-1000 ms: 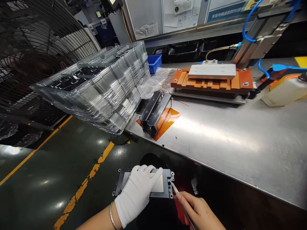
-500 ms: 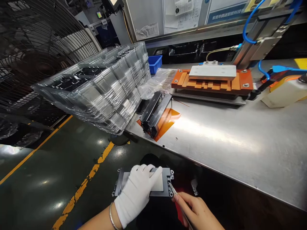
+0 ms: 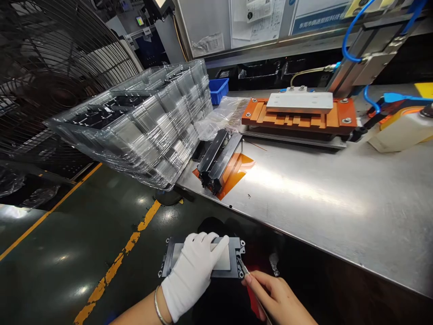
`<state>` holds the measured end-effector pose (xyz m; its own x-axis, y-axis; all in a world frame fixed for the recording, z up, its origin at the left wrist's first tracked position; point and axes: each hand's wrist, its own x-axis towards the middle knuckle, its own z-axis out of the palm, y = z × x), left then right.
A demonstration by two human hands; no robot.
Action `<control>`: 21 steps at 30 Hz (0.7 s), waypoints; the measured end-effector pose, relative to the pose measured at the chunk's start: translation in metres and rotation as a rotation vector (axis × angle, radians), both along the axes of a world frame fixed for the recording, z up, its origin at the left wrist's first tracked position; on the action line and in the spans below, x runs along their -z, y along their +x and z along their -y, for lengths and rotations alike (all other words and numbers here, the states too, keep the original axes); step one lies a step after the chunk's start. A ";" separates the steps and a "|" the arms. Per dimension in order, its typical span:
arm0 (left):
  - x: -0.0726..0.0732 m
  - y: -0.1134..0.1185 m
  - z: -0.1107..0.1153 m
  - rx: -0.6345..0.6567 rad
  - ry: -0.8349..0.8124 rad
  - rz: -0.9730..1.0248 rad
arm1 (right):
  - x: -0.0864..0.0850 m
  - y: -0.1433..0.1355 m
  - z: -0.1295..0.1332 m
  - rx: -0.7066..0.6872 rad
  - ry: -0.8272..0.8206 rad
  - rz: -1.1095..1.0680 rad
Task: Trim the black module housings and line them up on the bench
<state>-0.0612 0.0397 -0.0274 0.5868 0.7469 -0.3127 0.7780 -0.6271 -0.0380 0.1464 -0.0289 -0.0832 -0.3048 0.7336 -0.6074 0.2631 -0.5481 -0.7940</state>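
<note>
My left hand (image 3: 194, 271), in a white glove, is wrapped over a flat black plastic part (image 3: 236, 253) with a grey plate (image 3: 221, 257) on its face. Screw-hole ears stick out at the part's corners. My bare right hand (image 3: 270, 291) grips a slim craft knife (image 3: 246, 271) with a metal blade. The blade's tip touches the part's right end, in among the small clips there. The part is held in front of me, below the table's edge. My left palm hides its middle.
Two long black plastic parts (image 3: 219, 162) lie on an orange sheet (image 3: 238, 174) on the metal table (image 3: 321, 189). Left of them rises a stack of clear trays (image 3: 162, 126). Behind stand an orange fixture (image 3: 341, 113) and a white bottle (image 3: 399, 131). A large fan (image 3: 64, 85) is far left.
The knife blade has tilted slightly at the part's right end. Both hands and the black part stay in nearly the same place.
</note>
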 end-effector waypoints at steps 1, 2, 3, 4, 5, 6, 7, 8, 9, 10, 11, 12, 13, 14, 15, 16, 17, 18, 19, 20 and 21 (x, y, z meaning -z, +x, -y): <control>0.000 0.000 0.000 0.000 0.002 0.003 | -0.001 0.000 -0.001 -0.001 0.000 0.005; 0.000 0.000 0.000 0.001 0.006 0.007 | -0.002 0.000 -0.001 -0.002 0.002 0.008; 0.000 0.000 0.000 0.003 0.010 0.011 | -0.002 0.000 -0.001 -0.002 0.003 0.014; 0.000 0.000 0.000 0.006 0.016 0.014 | -0.002 0.000 -0.001 -0.001 0.005 0.021; 0.000 0.000 -0.001 0.011 0.021 0.017 | -0.002 0.000 -0.001 -0.001 0.005 0.022; 0.000 0.000 -0.001 0.014 0.023 0.022 | -0.002 0.000 -0.001 -0.003 0.006 0.022; 0.000 0.000 -0.001 0.014 0.024 0.027 | -0.002 0.000 -0.001 -0.005 0.006 0.018; 0.001 0.000 -0.002 0.015 0.022 0.033 | -0.001 0.000 -0.001 -0.009 0.004 0.012; 0.001 0.001 -0.001 0.015 0.022 0.037 | -0.001 -0.001 -0.001 -0.010 0.005 0.008; 0.001 0.001 -0.001 0.017 0.023 0.041 | -0.001 -0.001 -0.001 -0.010 0.005 0.006; 0.001 0.001 -0.001 0.021 0.027 0.045 | -0.001 -0.001 -0.001 -0.006 0.002 0.005; 0.001 0.001 0.000 0.023 0.032 0.050 | -0.001 -0.001 -0.002 0.001 -0.001 0.008; 0.002 0.001 0.000 0.022 0.038 0.056 | -0.001 0.000 -0.003 0.003 -0.005 0.007; 0.002 0.001 0.000 0.018 0.040 0.067 | -0.002 0.002 -0.003 0.005 -0.013 0.008; 0.002 -0.001 0.000 0.008 0.037 0.084 | -0.002 0.004 -0.003 0.009 -0.022 0.008; 0.003 -0.002 0.000 -0.012 0.028 0.111 | -0.002 0.006 -0.002 0.021 -0.024 -0.004; 0.004 -0.005 -0.001 -0.047 0.014 0.159 | -0.003 0.007 0.000 0.050 -0.020 -0.027; 0.005 -0.008 -0.001 -0.106 -0.007 0.237 | -0.002 0.008 0.003 0.096 -0.013 -0.068; 0.007 -0.011 -0.001 -0.193 -0.047 0.351 | -0.002 0.007 0.008 0.159 -0.011 -0.125; 0.009 -0.014 0.000 -0.313 -0.113 0.500 | -0.001 0.005 0.014 0.228 -0.025 -0.198; 0.012 -0.017 0.002 -0.454 -0.210 0.682 | 0.000 0.000 0.020 0.295 -0.055 -0.282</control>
<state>-0.0785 0.0376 -0.0398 0.3547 0.9216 -0.1575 0.7664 -0.1901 0.6136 0.1464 -0.0487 -0.0829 -0.2465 0.7834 -0.5706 -0.1357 -0.6108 -0.7800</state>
